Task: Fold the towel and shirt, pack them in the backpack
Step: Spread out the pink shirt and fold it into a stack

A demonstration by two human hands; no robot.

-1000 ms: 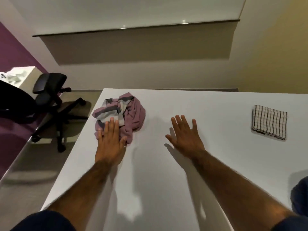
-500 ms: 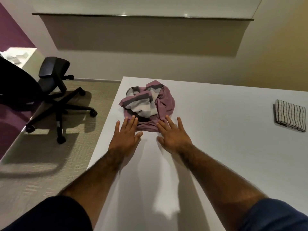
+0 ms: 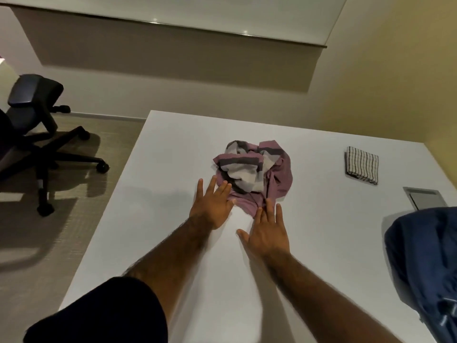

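Left hand [image 3: 212,206], right hand [image 3: 268,233] at shirt [image 3: 283,179]

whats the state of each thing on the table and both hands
mauve and grey striped cloth shirt, crumpled in a heap, unfolded
white dark-striped cloth towel, folded, lying flat
dark blue fabric backpack, partly out of frame, open or zipped unclear
left hand, open, fingertips touching shirt
right hand, open, fingertips at shirt's near edge

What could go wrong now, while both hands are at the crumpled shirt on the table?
The shirt is bunched in a heap; the left hand and right hand, flat at its near edge, may only slide it instead of spreading it. Spread wide, it might disturb the folded towel to its right.
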